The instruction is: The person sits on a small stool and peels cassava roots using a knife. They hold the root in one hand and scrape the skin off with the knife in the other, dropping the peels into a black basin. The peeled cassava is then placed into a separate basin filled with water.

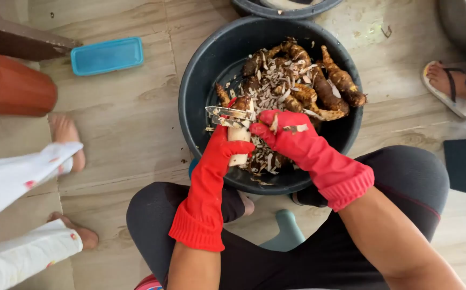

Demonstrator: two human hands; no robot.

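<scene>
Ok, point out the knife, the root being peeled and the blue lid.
Knife (pixel 226 114), head view, on the flat of the blade.
Peeled root (pixel 238 134), head view, on its pale scraped middle.
Blue lid (pixel 107 55), head view, on its centre.

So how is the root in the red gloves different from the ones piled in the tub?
The held root is mostly peeled, pale and smooth; the piled roots are brown and rough-skinned. The held root sits upright in the left hand against a knife held by the right hand; the piled roots lie untouched among peelings in the black tub. All are long and knobbly.
</scene>
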